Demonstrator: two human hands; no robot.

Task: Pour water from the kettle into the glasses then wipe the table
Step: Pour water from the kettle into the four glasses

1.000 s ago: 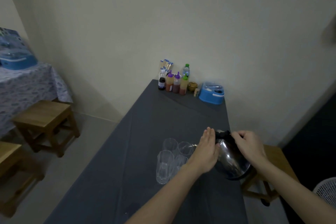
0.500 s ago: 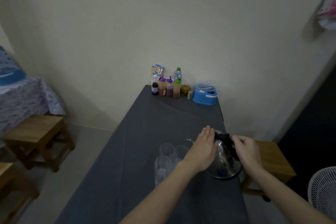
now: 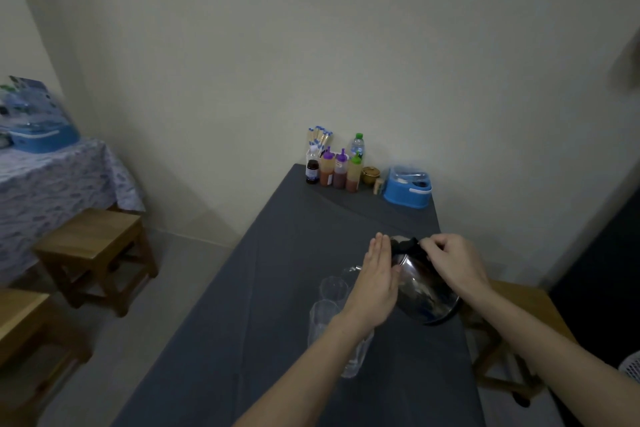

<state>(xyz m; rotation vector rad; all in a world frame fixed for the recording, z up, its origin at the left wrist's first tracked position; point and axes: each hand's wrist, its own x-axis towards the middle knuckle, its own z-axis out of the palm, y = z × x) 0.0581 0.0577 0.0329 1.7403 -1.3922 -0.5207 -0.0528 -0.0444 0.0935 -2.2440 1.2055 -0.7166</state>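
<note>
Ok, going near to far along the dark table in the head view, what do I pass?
Nearest glass → tilted kettle held by both hands → row of sauce bottles and blue box at the wall end.

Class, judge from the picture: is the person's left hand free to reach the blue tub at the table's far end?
Probably not yet: the left hand lies flat against the tilted kettle, steadying it, and the blue tub sits far beyond.

Steel kettle (image 3: 424,291) tilted spout-left over a cluster of clear glasses (image 3: 333,288) on the dark grey table (image 3: 277,288); right hand (image 3: 450,262) grips its black handle, left hand (image 3: 375,282) flat, fingers straight, against its side. Sauce bottles (image 3: 334,172) and a blue container (image 3: 407,191) stand at the far end by the wall. Wooden stools (image 3: 93,246) left; another at right, beyond the table edge.
</note>
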